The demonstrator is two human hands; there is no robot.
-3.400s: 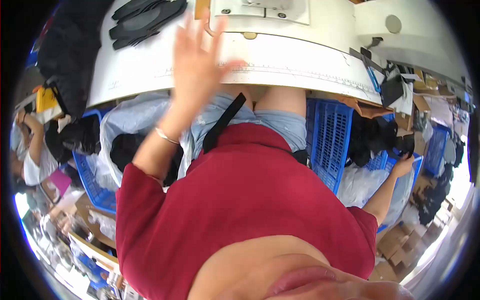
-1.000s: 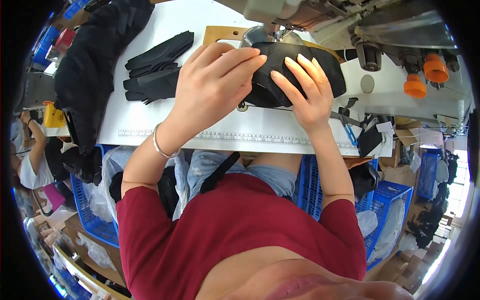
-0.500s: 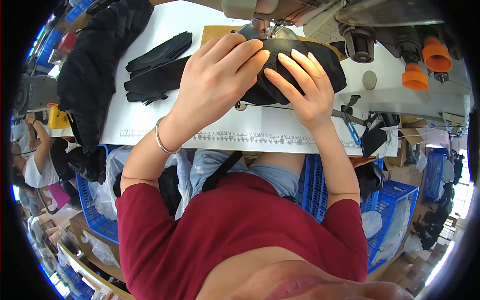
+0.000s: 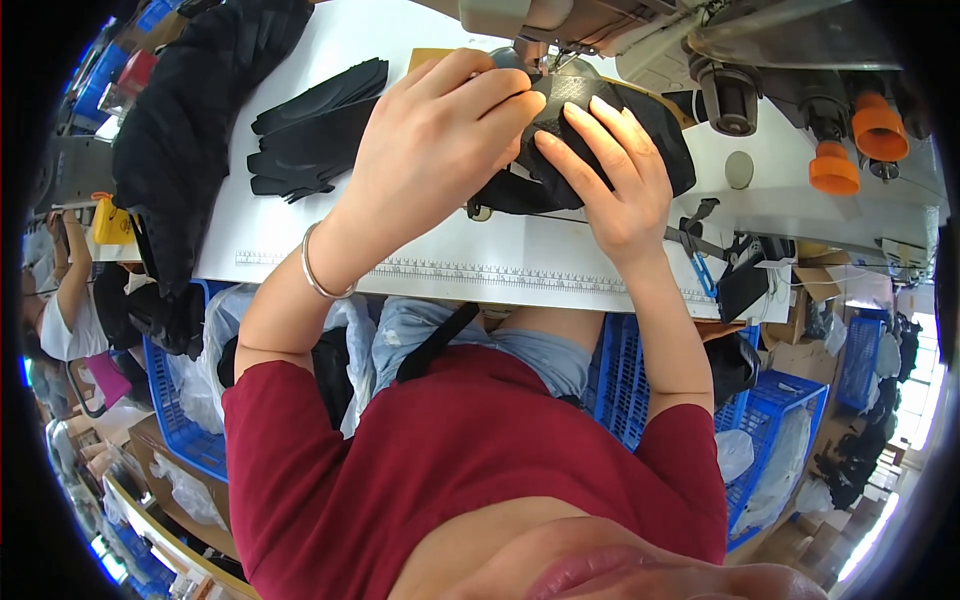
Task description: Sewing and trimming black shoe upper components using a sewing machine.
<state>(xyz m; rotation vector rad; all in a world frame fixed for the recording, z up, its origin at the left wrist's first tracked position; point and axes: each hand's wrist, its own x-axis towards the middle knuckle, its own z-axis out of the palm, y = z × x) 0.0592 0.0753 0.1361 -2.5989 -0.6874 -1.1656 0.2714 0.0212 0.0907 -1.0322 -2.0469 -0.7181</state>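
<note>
A black fabric piece [image 4: 655,135] with a textured patch lies under the head of a sewing machine [image 4: 530,45]. My left hand [image 4: 450,125] is closed in a pinch at the piece's left edge, close to the needle area. My right hand [image 4: 610,185] lies on top with its fingers stretched out and apart, pressing the fabric down. Left of my left hand, several flat black strips [image 4: 310,150] lie stacked on the white table [image 4: 560,255]. What sits right between my left fingertips is partly hidden by the hand.
A large black fabric heap [image 4: 195,130] covers the table's left side. On the right lie blue-handled snips [image 4: 703,273] and a black box-like item [image 4: 742,288]. Orange thread cones [image 4: 833,168] hang upper right. Blue crates [image 4: 785,400] stand below; another person's arm [image 4: 75,255] shows far left.
My left hand has risen slightly and its fingers are more curled at the fabric's edge. The black piece has shifted a little under my right hand, showing more of the textured patch.
</note>
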